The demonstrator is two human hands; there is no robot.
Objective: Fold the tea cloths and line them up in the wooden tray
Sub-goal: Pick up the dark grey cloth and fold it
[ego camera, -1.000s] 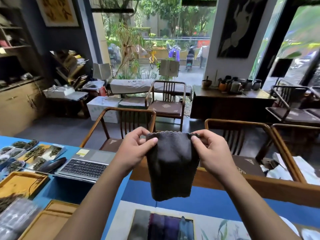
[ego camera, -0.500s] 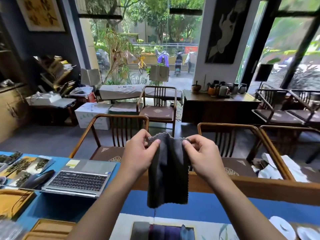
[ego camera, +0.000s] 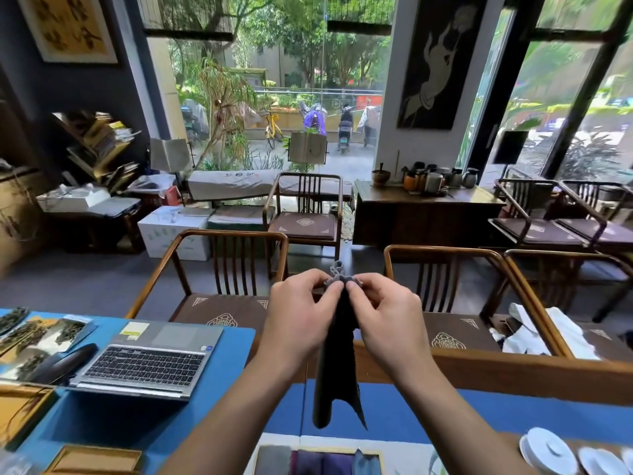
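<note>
**One cloth mid-fold, several already in the tray**

One dark grey tea cloth (ego camera: 337, 365) hangs in the air above the near part of the desk (ego camera: 102, 423), its top corners brought together; the left hand (ego camera: 301, 320) and the right hand (ego camera: 387, 320) each pinch that gathered top edge between thumb and curled fingers, knuckles almost touching; the cloth falls below them as a narrow doubled strip, its lower end loose and slightly splayed, clear of the surface.

At the near edge of the desk, directly under the hanging cloth, the wooden tray (ego camera: 380, 455) is only partly in view; inside it lie folded cloths (ego camera: 318, 462) side by side, grey and purple with a bluish one at the right; the count cannot be told, since the frame cuts them off.

By my reading the task is well under way; some cloths are folded and lined up, and this one has had its lengthwise fold and no more; it seems to need at least one further fold before it can go down beside the others; whether room remains in the tray, or whether more unfolded cloths wait, the view does not show.

A laptop (ego camera: 147, 361) sits open toward the left side of the desk; white lids (ego camera: 548, 450) lie at the near right corner.
</note>
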